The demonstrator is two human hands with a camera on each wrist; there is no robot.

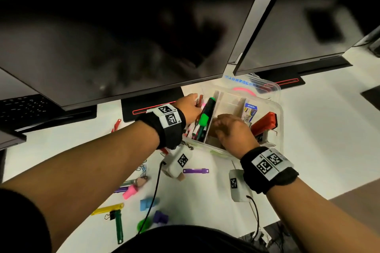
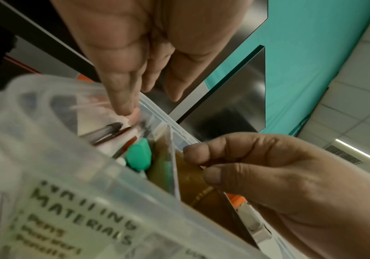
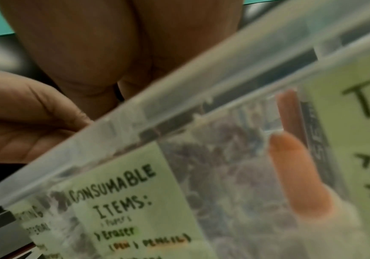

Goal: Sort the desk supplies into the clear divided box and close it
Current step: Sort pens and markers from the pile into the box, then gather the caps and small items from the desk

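Observation:
The clear divided box (image 1: 281, 121) stands on the white desk with its lid (image 1: 257, 84) tipped open behind it. Its left compartment holds several pens and a green marker (image 1: 205, 117) (image 2: 138, 154). My left hand (image 1: 190, 107) (image 2: 135, 70) reaches into that compartment with straight fingers, the index tip touching something pinkish among the pens. My right hand (image 1: 230, 131) (image 2: 279, 175) is in the middle compartment, fingers curled beside the divider (image 2: 175, 166). Whether it holds anything is hidden. A red stapler (image 1: 265, 123) (image 3: 299, 175) and a small staple box (image 1: 249, 112) lie in the right compartment.
Loose supplies lie on the desk in front of the box: a purple bar (image 1: 195, 170), pink (image 1: 130, 191), blue (image 1: 148, 203) and purple (image 1: 160, 216) pieces, yellow (image 1: 107, 209) and green (image 1: 118, 228) bars, paper clips (image 1: 143, 167). Two monitors (image 1: 123, 37) overhang the back.

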